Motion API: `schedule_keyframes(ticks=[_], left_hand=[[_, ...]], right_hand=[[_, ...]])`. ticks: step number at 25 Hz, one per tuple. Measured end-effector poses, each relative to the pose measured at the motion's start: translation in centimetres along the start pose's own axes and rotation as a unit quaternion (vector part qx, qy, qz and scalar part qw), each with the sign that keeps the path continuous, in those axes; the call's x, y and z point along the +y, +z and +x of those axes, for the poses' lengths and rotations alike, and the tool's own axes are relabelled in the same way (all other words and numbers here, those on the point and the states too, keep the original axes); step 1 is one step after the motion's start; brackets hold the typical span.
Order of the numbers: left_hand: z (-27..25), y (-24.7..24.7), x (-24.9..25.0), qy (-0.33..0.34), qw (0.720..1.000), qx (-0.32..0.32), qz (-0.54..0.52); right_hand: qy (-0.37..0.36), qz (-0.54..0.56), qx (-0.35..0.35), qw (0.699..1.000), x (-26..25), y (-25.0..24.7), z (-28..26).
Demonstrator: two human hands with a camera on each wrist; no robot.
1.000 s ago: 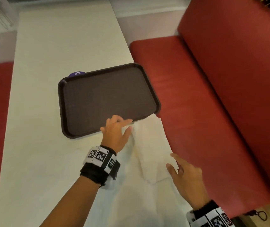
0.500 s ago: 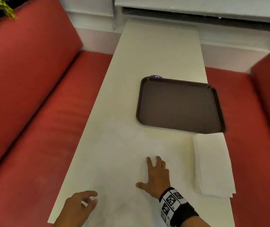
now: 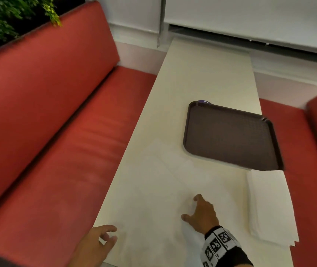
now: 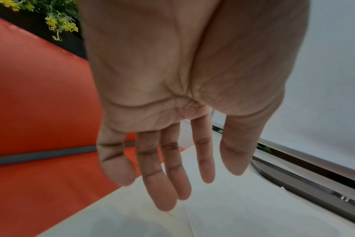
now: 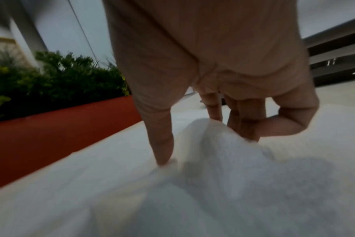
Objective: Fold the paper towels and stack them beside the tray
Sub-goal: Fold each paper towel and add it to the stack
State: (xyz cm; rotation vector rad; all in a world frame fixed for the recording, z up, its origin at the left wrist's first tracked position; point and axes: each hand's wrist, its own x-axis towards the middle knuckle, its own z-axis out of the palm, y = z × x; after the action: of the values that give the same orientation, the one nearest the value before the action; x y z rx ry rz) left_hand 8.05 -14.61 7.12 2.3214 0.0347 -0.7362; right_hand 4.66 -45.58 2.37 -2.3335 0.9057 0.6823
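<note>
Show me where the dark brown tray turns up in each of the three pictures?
Head view: the tray lies on the white table, right of centre, beyond the right hand.
Left wrist view: only a dark edge at the lower right, likely the tray's rim.
Right wrist view: a dark blurred edge at the far right, probably the tray.
Shared landmark: the red bench.

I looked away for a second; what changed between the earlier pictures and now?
Both hands left the folded stack. The right hand went from flat to bunching up a loose paper towel; the left hand hovers open. Tray and stack stayed put.
</note>
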Motion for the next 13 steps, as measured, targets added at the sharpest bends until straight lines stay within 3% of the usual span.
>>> schedule_keyframes(ticks=[5, 13], left_hand=[[1.2, -0.6, 0.3, 0.018, 1.0, 0.001, 0.006], [1.9, -0.9, 0.3, 0.037, 0.999, 0.01, -0.017]], right_hand=[[-0.025, -0.072, -0.003, 0.997, 0.4, -0.2, -0.9], [0.046, 0.175, -0.023, 0.983, -2.3, -1.6, 3.7]])
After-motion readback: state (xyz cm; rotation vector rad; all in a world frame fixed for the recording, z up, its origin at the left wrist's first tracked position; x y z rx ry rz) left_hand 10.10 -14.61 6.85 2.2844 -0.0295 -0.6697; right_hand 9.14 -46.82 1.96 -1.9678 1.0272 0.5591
